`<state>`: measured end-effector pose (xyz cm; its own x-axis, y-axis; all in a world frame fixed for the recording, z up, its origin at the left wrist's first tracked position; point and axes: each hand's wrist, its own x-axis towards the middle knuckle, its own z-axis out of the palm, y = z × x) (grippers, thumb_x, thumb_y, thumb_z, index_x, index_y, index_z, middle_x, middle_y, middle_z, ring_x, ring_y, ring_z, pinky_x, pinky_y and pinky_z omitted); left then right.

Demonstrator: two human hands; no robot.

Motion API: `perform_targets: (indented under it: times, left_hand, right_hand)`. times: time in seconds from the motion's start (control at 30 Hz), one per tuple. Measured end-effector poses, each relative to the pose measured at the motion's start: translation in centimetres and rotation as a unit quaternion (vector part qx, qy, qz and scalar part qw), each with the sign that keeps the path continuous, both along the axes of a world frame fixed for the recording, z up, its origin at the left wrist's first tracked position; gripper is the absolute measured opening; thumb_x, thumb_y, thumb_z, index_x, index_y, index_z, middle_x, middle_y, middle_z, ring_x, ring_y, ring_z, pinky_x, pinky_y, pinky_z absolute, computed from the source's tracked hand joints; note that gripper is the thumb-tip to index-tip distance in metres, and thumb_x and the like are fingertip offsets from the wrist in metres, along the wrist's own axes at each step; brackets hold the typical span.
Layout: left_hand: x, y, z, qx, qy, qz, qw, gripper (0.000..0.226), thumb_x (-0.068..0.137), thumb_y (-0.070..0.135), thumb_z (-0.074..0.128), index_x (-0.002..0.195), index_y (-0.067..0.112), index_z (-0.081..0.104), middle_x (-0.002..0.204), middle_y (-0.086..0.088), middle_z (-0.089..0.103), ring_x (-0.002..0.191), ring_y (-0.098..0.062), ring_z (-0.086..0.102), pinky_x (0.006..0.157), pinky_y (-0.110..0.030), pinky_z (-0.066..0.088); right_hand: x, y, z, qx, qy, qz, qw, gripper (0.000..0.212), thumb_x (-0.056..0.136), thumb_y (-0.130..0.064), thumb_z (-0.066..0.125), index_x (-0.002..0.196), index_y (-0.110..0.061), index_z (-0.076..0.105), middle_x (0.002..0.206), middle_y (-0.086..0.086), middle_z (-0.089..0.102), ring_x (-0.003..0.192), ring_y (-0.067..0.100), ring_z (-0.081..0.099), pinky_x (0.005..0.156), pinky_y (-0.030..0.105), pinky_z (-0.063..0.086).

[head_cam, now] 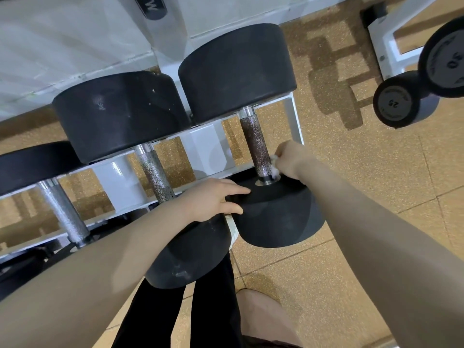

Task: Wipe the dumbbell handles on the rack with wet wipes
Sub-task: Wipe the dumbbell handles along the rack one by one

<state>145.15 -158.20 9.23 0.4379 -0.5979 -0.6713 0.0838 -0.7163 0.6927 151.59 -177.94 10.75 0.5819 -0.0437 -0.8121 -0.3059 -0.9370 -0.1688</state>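
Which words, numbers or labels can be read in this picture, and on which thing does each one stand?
"25": on the end face of the small dumbbell at the right, seen upside down.
A number ending in "0": on the larger dumbbell beside it; its first digit is unclear.
White letters on the black label at the top: cut off, unreadable.
Ring text on both end faces: too small.

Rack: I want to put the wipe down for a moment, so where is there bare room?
Open floor right of the rack, before the far dumbbells, is free. The rack itself is crowded: dumbbells side by side, only narrow gaps between handles. The right hand holds the wipe.
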Motion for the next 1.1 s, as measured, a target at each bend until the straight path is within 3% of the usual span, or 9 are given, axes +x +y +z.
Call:
perform_targets:
  times: [0.07,0.2,0.37,0.47,0.53,0.63,0.77,1.0,1.1]
  left_hand:
    - [-0.1,0.0,0.1,0.0,-0.001,0.002,1.0,0.05,0.087,0.036,0.06,0.135,0.032,0.046,0.137,0.008,0.047,0.096,-0.012,0.056,0.094,-0.032,0.042]
    - [-0.2,0.0,-0.1,0.001,0.003,0.007,1.0,0.051,0.087,0.036,0.06,0.135,0.031,0.046,0.136,0.007,0.047,0.101,-0.014,0.056,0.096,-0.034,0.042]
    - [-0.1,0.0,-0.1,0.003,0.008,0.008,1.0,0.05,0.087,0.037,0.059,0.135,0.033,0.046,0.137,0.007,0.046,0.098,-0.013,0.057,0.095,-0.033,0.042]
    - [-0.1,0.0,0.1,0.003,0.002,0.005,1.0,0.049,0.087,0.038,0.059,0.134,0.034,0.046,0.137,0.008,0.046,0.091,-0.01,0.055,0.091,-0.029,0.042]
    - [-0.1,0.0,0.1,0.003,0.0,0.008,1.0,0.05,0.087,0.038,0.059,0.135,0.034,0.046,0.138,0.008,0.045,0.09,-0.008,0.054,0.086,-0.025,0.04]
    - [-0.2,-0.1,0.0,0.001,-0.003,0.012,1.0,0.05,0.087,0.037,0.059,0.135,0.033,0.046,0.138,0.009,0.045,0.089,-0.007,0.053,0.084,-0.023,0.039]
    - [-0.3,0.0,0.2,-0.006,-0.002,0.015,1.0,0.05,0.087,0.036,0.06,0.135,0.032,0.046,0.137,0.007,0.046,0.09,-0.007,0.053,0.091,-0.027,0.042]
    - [-0.1,-0.1,0.3,0.002,-0.008,0.005,1.0,0.05,0.088,0.037,0.059,0.136,0.032,0.045,0.14,0.007,0.045,0.117,-0.013,0.049,0.101,-0.027,0.036]
    - [-0.2,0.0,0.2,-0.003,-0.008,0.007,1.0,0.05,0.088,0.036,0.059,0.136,0.031,0.045,0.139,0.006,0.046,0.122,-0.014,0.046,0.104,-0.031,0.036]
  right_hand:
    - [0.3,0.1,-0.1,0.001,-0.033,-0.005,0.999,0.022,0.086,0.0,0.053,0.104,0.004,0.065,0.1,0.019,0.066,0.094,0.032,0.061,0.07,0.029,0.044]
    - [1.6,1.2,-0.7,0.135,-0.136,-0.283,0.94,0.018,0.089,-0.004,0.045,0.101,-0.008,0.057,0.082,0.009,0.062,0.078,0.027,0.062,0.073,0.036,0.051]
    - [0.6,1.5,-0.4,0.205,-0.06,-0.325,0.921,0.012,0.093,-0.009,0.047,0.084,-0.016,0.045,0.078,0.006,0.054,0.063,0.018,0.051,0.055,0.024,0.046]
    - [-0.1,-0.1,-0.1,0.141,0.024,-0.249,0.958,0.021,0.091,0.009,0.039,0.085,-0.009,0.049,0.076,0.01,0.051,0.053,0.019,0.053,0.038,0.017,0.045]
    - [0.6,-0.2,-0.3,0.113,-0.012,-0.204,0.972,0.021,0.089,0.007,0.042,0.084,-0.011,0.051,0.079,0.011,0.056,0.06,0.023,0.058,0.055,0.028,0.054]
    - [2.1,1.4,-0.4,0.194,-0.129,-0.281,0.931,0.008,0.09,-0.004,0.051,0.087,-0.01,0.053,0.084,0.01,0.061,0.064,0.021,0.058,0.075,0.043,0.054]
    - [1.8,2.6,-0.4,0.225,-0.191,-0.276,0.915,0.023,0.086,0.004,0.052,0.075,-0.016,0.055,0.073,0.002,0.057,0.06,0.018,0.057,0.07,0.047,0.055]
    - [-0.5,0.9,1.4,0.135,-0.056,-0.12,0.982,0.014,0.089,0.001,0.048,0.084,-0.008,0.057,0.08,0.011,0.06,0.048,0.01,0.057,0.049,0.021,0.048]
    - [0.9,1.6,1.5,0.111,-0.142,0.004,0.984,0.017,0.088,-0.001,0.048,0.094,-0.006,0.064,0.096,0.016,0.065,0.078,0.026,0.063,0.062,0.026,0.046]
